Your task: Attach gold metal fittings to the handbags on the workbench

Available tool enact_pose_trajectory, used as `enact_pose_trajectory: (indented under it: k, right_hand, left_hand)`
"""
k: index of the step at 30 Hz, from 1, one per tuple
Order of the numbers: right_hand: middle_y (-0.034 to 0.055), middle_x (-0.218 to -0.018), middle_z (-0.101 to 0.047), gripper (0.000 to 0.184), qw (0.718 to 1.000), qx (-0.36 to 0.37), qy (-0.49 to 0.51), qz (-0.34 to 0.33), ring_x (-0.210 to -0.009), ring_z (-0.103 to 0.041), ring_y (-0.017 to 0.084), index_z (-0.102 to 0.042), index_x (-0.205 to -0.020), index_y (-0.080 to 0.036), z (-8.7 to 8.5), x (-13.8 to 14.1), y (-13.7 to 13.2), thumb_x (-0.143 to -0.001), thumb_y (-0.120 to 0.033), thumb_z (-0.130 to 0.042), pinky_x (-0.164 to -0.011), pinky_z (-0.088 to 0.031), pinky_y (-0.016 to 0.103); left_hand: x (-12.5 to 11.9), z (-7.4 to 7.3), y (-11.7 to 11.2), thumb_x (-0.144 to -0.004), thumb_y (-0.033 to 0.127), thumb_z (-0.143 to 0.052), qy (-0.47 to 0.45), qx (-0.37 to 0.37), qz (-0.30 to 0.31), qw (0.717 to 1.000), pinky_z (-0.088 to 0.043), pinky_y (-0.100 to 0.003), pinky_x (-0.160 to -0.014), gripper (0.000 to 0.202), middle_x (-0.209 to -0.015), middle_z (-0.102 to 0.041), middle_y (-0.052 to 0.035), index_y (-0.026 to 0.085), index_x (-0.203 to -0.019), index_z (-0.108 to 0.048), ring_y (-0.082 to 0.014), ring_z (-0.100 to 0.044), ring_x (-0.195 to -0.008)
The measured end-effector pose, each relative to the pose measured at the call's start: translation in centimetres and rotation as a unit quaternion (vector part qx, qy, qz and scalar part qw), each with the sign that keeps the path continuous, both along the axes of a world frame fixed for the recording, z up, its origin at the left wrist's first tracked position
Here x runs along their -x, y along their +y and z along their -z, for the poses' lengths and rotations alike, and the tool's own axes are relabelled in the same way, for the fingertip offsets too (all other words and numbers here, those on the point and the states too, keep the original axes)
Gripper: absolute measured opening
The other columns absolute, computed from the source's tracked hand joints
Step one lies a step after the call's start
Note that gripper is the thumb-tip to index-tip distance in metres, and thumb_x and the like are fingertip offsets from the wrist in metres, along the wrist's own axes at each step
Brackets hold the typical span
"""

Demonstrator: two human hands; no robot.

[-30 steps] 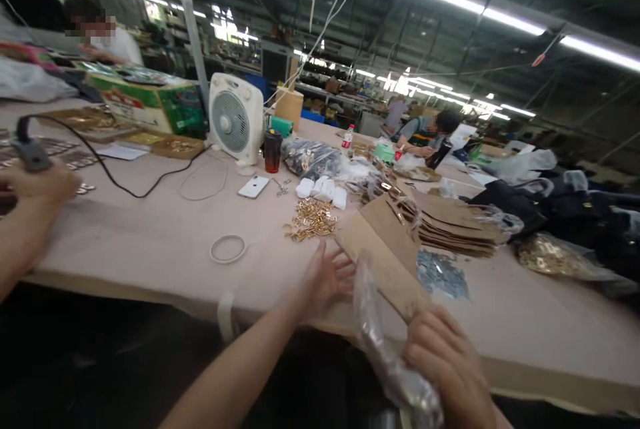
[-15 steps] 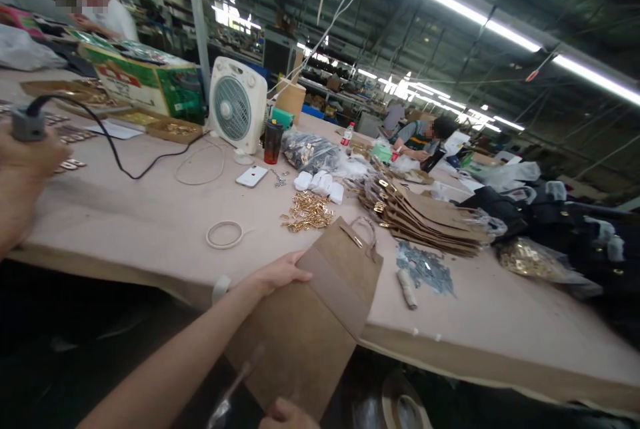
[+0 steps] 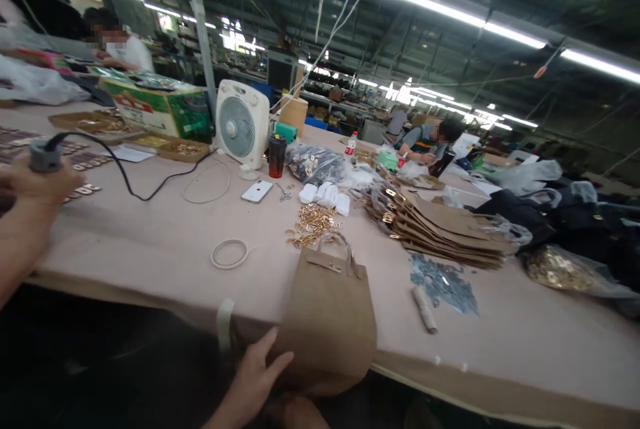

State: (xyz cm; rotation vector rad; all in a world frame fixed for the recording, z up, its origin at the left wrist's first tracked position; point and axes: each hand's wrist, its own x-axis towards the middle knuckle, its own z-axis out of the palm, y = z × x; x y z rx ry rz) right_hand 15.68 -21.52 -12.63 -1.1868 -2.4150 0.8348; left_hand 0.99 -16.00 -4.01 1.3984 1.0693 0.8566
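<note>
Brown bag (image 3: 333, 312) at lower centre, over the table (image 3: 170, 236), likely for support, beside spread-fingered left hand (image 3: 255, 376); cannot tell right hand's (image 3: 301, 412) fingers.

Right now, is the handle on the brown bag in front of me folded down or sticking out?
Sticking out: the handle arches past the top of the bag.

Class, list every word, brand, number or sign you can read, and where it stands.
No words or numbers are readable.
Green box: pale lettering on red, too blurred.
Bottle: red label, too small.
Fan: top markings, too small.
Phone: small dark mark, unclear.
Brown bag: no lettering visible.
</note>
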Motion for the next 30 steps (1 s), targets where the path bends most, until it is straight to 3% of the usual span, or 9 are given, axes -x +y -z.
enact_pose_trajectory:
  k: [3, 5, 7, 11, 13, 18, 25, 27, 30]
  right_hand:
    - [-0.0030, -0.079, -0.077, 0.024, 0.985, 0.148, 0.082, 0.029, -0.067, -0.072, 0.020, -0.079, -0.107, -0.040, -2.1, -1.8, -1.0, -0.085, -0.041, -0.072, -0.058, -0.052, 0.025]
    - [0.0006, -0.091, -0.080, 0.038, 0.978, 0.174, 0.116, 0.025, -0.075, -0.076, 0.022, -0.076, -0.120, -0.036, -4.0, -2.9, -1.6, -0.085, -0.050, -0.073, -0.065, -0.057, 0.026]
    - [0.0050, -0.106, -0.079, 0.051, 0.973, 0.159, 0.158, 0.052, -0.090, -0.077, 0.025, -0.070, -0.132, -0.032, -6.7, -4.1, -1.7, -0.086, -0.054, -0.074, -0.079, -0.060, 0.030]
    - [0.0078, -0.111, -0.076, 0.026, 0.946, 0.035, 0.207, 0.248, -0.105, -0.072, 0.025, -0.073, -0.121, -0.027, -12.6, -5.9, 1.4, -0.100, -0.040, -0.062, -0.095, -0.057, 0.035]
    - [0.0091, -0.117, -0.074, 0.024, 0.933, -0.061, 0.190, 0.300, -0.110, -0.069, 0.025, -0.072, -0.120, -0.026, -14.2, -6.5, 4.1, -0.100, -0.036, -0.061, -0.100, -0.055, 0.038]
    - [0.0110, -0.140, -0.065, 0.050, 0.929, -0.211, 0.083, 0.293, -0.131, -0.057, 0.030, -0.058, -0.146, -0.027, -13.9, -6.7, 9.1, -0.098, -0.034, -0.066, -0.114, -0.046, 0.051]
    - [0.0064, -0.116, -0.075, 0.026, 0.941, -0.232, 0.022, 0.243, -0.116, -0.065, 0.026, -0.073, -0.125, -0.029, -12.1, -6.1, 9.0, -0.101, -0.027, -0.063, -0.104, -0.051, 0.045]
    - [0.0063, -0.113, -0.075, 0.026, 0.944, -0.233, 0.021, 0.231, -0.112, -0.066, 0.025, -0.073, -0.125, -0.029, -12.2, -6.1, 8.8, -0.100, -0.026, -0.065, -0.100, -0.052, 0.044]
    - [0.0063, -0.109, -0.075, 0.024, 0.948, -0.240, 0.019, 0.209, -0.107, -0.067, 0.025, -0.075, -0.121, -0.029, -12.7, -6.0, 8.7, -0.099, -0.025, -0.066, -0.095, -0.053, 0.042]
  left_hand:
    - [1.5, 3.1, -1.1, -0.088, 0.052, -0.071, -0.054, 0.039, -0.019, 0.998, -0.053, -0.046, -0.109, 0.053, -0.128, -0.075, -0.0104, 0.020, -0.130, -0.070, -0.0359, -0.065, -0.125]
    - [2.6, 4.4, -1.1, -0.089, 0.053, -0.071, -0.092, 0.048, -0.010, 0.995, -0.053, -0.047, -0.108, 0.053, -0.130, -0.074, -0.0104, 0.021, -0.131, -0.069, -0.0354, -0.066, -0.123]
    - [3.7, 5.1, -0.7, -0.090, 0.052, -0.071, -0.117, 0.051, -0.005, 0.992, -0.053, -0.048, -0.108, 0.053, -0.131, -0.073, -0.0102, 0.021, -0.133, -0.068, -0.0346, -0.067, -0.121]
    - [4.6, 6.1, 0.0, -0.088, 0.050, -0.074, -0.115, 0.057, -0.024, 0.991, -0.050, -0.050, -0.112, 0.055, -0.132, -0.073, -0.0110, 0.021, -0.134, -0.067, -0.0347, -0.067, -0.122]
    - [4.6, 6.6, -0.2, -0.087, 0.052, -0.075, -0.107, 0.059, -0.025, 0.992, -0.048, -0.051, -0.115, 0.056, -0.133, -0.072, -0.0116, 0.020, -0.134, -0.068, -0.0353, -0.065, -0.125]
    - [4.2, 8.0, -1.3, -0.090, 0.052, -0.071, -0.100, 0.060, -0.015, 0.993, -0.050, -0.051, -0.113, 0.052, -0.133, -0.072, -0.0115, 0.020, -0.131, -0.068, -0.0346, -0.065, -0.126]
    - [4.8, 7.4, -2.4, -0.091, 0.047, -0.071, -0.017, 0.026, -0.035, 0.999, -0.060, -0.042, -0.097, 0.041, -0.118, -0.075, -0.0094, 0.020, -0.121, -0.066, -0.0287, -0.072, -0.110]
    - [5.3, 6.4, -3.0, -0.086, 0.044, -0.077, 0.070, -0.041, -0.112, 0.990, -0.062, -0.037, -0.085, 0.038, -0.105, -0.074, -0.0067, 0.020, -0.112, -0.065, -0.0255, -0.072, -0.095]
    - [5.6, 4.1, -3.5, -0.086, 0.035, -0.077, 0.156, -0.214, -0.207, 0.942, -0.058, -0.031, -0.071, 0.024, -0.091, -0.065, -0.0022, 0.022, -0.097, -0.061, -0.0193, -0.066, -0.079]
